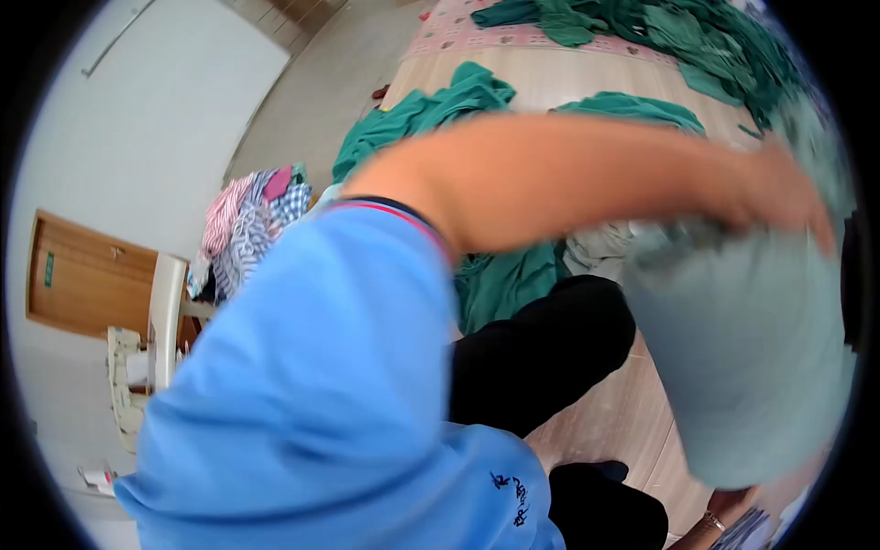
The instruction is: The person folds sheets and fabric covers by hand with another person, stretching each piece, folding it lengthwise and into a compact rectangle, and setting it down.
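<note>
A pale grey-green cloth (742, 348), its kind unclear, is stretched out in front of me on the right. My left arm reaches across the view, and my left hand (784, 197) is at the cloth's upper part; motion blur smears its fingers. Down at the lower edge of the cloth is my right hand (733, 502), with a bracelet at the wrist. It appears to grip that edge, though the cloth covers most of its fingers.
Green garments (678, 37) are heaped at the far end, with another green pile (431, 115) nearer. Striped and checked clothes (252, 225) lie at left, near a sewing machine (128, 380). A wooden door (87, 275) is behind. My black-trousered leg (541, 353) rests on the pale wood-look surface.
</note>
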The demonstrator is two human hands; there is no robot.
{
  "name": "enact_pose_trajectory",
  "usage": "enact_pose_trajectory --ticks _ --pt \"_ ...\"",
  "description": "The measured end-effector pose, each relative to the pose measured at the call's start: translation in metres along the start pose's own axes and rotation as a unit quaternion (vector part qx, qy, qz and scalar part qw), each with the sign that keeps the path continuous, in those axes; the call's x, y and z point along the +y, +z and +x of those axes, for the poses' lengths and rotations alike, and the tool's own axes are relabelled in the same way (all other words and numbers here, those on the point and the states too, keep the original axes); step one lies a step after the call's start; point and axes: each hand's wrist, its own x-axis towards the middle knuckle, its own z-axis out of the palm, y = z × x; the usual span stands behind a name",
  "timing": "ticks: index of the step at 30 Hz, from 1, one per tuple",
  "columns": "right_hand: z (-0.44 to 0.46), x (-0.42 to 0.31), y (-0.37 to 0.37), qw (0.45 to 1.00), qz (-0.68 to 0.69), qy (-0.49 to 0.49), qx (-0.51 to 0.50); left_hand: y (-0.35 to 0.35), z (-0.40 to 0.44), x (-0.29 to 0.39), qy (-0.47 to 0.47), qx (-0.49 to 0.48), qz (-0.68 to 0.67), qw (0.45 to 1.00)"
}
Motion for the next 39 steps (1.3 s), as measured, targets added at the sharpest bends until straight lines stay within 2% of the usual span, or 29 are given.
enact_pose_trajectory --ticks 1,2,3,4,6,7,9,11,13,15,17,18,19,20,21,22,23,24,26,28,29,31,32,34,36,37,39 --pt "-0.003 -0.009 0.014 1.000 -0.007 -0.002 -0.012 -0.065 -0.040 0.034 -0.034 0.058 -0.033 0.997" --pt "-0.007 -0.016 0.031 0.988 -0.104 0.036 -0.112 -0.117 -0.072 0.041 0.179 0.129 0.108 0.969" --pt "-0.012 -0.019 0.044 0.955 -0.199 0.073 -0.207 -0.161 -0.108 0.079 -0.007 0.180 0.096 0.979" --pt "-0.021 -0.019 0.058 0.945 -0.210 0.101 -0.228 -0.190 -0.135 0.127 -0.126 0.259 0.104 0.952" --pt "-0.022 -0.013 0.069 0.936 -0.231 0.109 -0.242 -0.232 -0.167 0.192 -0.265 0.401 0.125 0.868" --pt "-0.022 -0.008 0.076 0.930 -0.247 0.118 -0.247 -0.249 -0.190 0.216 -0.316 0.468 0.135 0.814" --pt "-0.032 0.004 0.091 0.930 -0.253 0.122 -0.237 -0.270 -0.246 0.262 -0.360 0.583 0.145 0.714" --pt "-0.042 0.013 0.113 0.922 -0.280 0.128 -0.235 -0.306 -0.345 0.289 -0.346 0.662 0.104 0.656" --pt "-0.051 0.019 0.130 0.906 -0.328 0.136 -0.230 -0.293 -0.407 0.308 -0.355 0.713 0.083 0.599" --pt "-0.060 0.021 0.140 0.895 -0.349 0.149 -0.233 -0.250 -0.445 0.317 -0.351 0.791 0.060 0.498" --pt "-0.069 0.022 0.148 0.890 -0.365 0.140 -0.235 -0.199 -0.535 0.310 -0.359 0.830 -0.010 0.427" --pt "-0.073 0.023 0.151 0.886 -0.375 0.136 -0.236 -0.164 -0.593 0.299 -0.365 0.863 -0.058 0.344" --pt "-0.076 0.026 0.155 0.891 -0.373 0.130 -0.224 -0.120 -0.651 0.289 -0.375 0.869 -0.116 0.301" --pt "-0.080 0.026 0.160 0.882 -0.389 0.138 -0.229 -0.081 -0.672 0.277 -0.430 0.870 -0.154 0.184" --pt "-0.085 0.024 0.160 0.876 -0.401 0.143 -0.227 -0.056 -0.658 0.268 -0.522 0.837 -0.152 0.055" --pt "-0.089 0.021 0.164 0.870 -0.413 0.150 -0.224 -0.019 -0.702 0.259 -0.423 0.861 -0.239 0.152" --pt "-0.094 0.020 0.166 0.864 -0.425 0.159 -0.220 -0.018 -0.688 0.258 -0.425 0.861 -0.238 0.144" --pt "-0.099 0.018 0.165 0.863 -0.425 0.153 -0.224 -0.021 -0.689 0.259 -0.460 0.847 -0.242 0.110" --pt "-0.100 0.017 0.159 0.863 -0.422 0.149 -0.235 -0.033 -0.678 0.260 -0.533 0.812 -0.221 0.084" --pt "-0.094 0.018 0.150 0.864 -0.418 0.157 -0.233 -0.047 -0.630 0.262 -0.606 0.777 -0.160 0.054" --pt "-0.095 0.014 0.142 0.872 -0.411 0.146 -0.223 -0.045 -0.615 0.269 -0.605 0.775 -0.171 0.067" --pt "-0.096 0.012 0.128 0.832 -0.476 0.128 -0.254 -0.038 -0.591 0.278 -0.629 0.726 -0.238 0.145" --pt "-0.101 0.010 0.122 0.840 -0.467 0.120 -0.248 -0.034 -0.579 0.271 -0.633 0.718 -0.242 0.159" --pt "-0.107 0.004 0.109 0.843 -0.459 0.123 -0.253 -0.012 -0.543 0.252 -0.734 0.538 -0.338 0.240" --pt "-0.106 -0.005 0.102 0.827 -0.474 0.126 -0.276 0.005 -0.472 0.200 -0.747 0.421 -0.325 0.399" --pt "-0.107 -0.006 0.095 0.832 -0.469 0.123 -0.269 0.005 -0.425 0.176 -0.710 0.406 -0.349 0.457" --pt "-0.104 -0.006 0.081 0.828 -0.469 0.116 -0.285 0.016 -0.352 0.115 -0.675 0.309 -0.316 0.591"
